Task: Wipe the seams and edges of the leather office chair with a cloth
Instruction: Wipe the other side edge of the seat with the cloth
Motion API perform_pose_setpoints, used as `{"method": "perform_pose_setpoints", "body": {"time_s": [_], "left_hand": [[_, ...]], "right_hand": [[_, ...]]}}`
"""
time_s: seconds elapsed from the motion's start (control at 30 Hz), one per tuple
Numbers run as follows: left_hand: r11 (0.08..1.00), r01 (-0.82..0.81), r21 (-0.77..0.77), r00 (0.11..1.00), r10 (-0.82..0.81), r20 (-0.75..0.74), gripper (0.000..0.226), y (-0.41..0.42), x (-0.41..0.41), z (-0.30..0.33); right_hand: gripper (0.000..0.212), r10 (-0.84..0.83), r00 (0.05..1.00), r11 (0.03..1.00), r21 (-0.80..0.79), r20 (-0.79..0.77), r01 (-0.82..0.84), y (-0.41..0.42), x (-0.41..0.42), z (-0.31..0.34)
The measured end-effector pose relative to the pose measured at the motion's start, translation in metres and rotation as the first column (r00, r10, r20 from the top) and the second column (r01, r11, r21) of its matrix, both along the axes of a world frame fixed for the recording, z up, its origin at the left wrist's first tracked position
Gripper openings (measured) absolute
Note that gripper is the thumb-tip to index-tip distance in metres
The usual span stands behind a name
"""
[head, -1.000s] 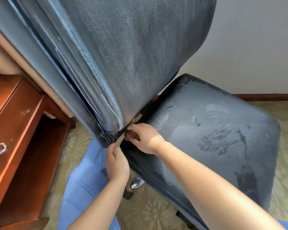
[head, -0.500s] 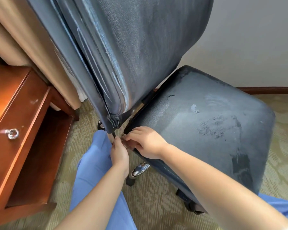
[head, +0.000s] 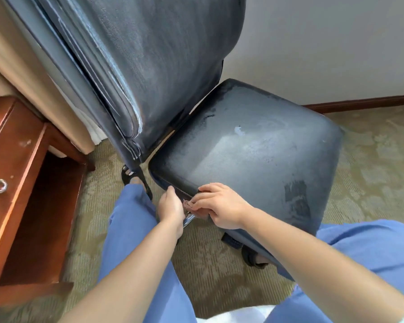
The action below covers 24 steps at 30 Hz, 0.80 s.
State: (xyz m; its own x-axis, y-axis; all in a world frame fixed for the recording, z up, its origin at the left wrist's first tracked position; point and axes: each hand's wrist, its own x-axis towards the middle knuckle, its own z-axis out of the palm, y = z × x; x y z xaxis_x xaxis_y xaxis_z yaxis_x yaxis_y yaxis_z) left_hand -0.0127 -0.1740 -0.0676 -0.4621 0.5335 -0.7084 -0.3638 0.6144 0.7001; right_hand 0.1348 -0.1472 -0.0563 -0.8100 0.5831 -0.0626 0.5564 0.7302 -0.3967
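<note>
Room: patterned carpet [head: 219,271], pale wall, wooden nightstand [head: 21,206] at left.
Chair [head: 254,155]: dark leather, worn; more of the seat shows now than a second ago.
Cloth [head: 189,204]: small brownish wad, moved from the backrest gap down to the seat's front-side seam.
Right hand [head: 219,206]: pinches the cloth against the edge.
Left hand [head: 170,207]: fingers curled on the seat edge, touching the cloth.
</note>
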Motion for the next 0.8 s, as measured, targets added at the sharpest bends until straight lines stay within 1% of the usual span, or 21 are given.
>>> {"method": "perform_pose_setpoints", "body": {"time_s": [0.1,0.17,0.23,0.33,0.43,0.47,0.57,0.7,0.8], "left_hand": [[1.000,-0.001,-0.009,1.000,0.001,0.016,0.031,-0.006,0.012,0.005],[1.000,0.013,-0.007,0.999,-0.013,0.036,0.027,-0.011,0.019,0.009],[0.999,0.032,-0.007,0.998,-0.031,0.053,0.036,-0.015,0.024,0.013],[0.996,0.085,-0.023,0.996,-0.084,0.034,0.040,-0.020,0.031,0.013],[0.992,0.116,-0.038,0.993,-0.115,0.027,0.046,-0.024,0.039,0.014],[0.991,0.130,-0.042,0.991,-0.129,0.020,0.046,-0.026,0.042,0.015],[0.974,0.210,-0.085,0.978,-0.210,0.004,0.049,-0.032,0.049,0.015],[0.938,0.316,-0.139,0.948,-0.307,0.087,0.066,-0.034,0.060,0.018],[0.931,0.343,-0.123,0.937,-0.330,0.112,0.080,-0.029,0.066,0.018]], "right_hand": [[0.031,0.029,0.999,0.997,0.073,-0.021,-0.027,-0.013,0.017,-0.003],[0.029,0.050,0.999,0.994,0.094,0.001,-0.050,-0.019,0.028,-0.005],[0.031,0.061,0.998,0.994,0.089,0.032,-0.064,-0.023,0.037,-0.003],[0.029,0.078,0.997,0.994,0.080,0.029,-0.080,-0.029,0.046,0.003],[0.042,0.071,0.997,0.996,0.052,0.033,-0.073,-0.034,0.056,0.009],[0.042,0.068,0.996,0.997,0.032,0.055,-0.070,-0.035,0.058,0.010],[0.031,0.060,0.990,0.998,-0.004,0.124,-0.060,-0.037,0.064,0.012],[0.030,0.013,0.998,1.000,0.024,0.068,-0.015,-0.046,0.076,0.009],[0.037,-0.010,0.994,1.000,0.012,0.109,0.009,-0.046,0.078,0.016]]}}
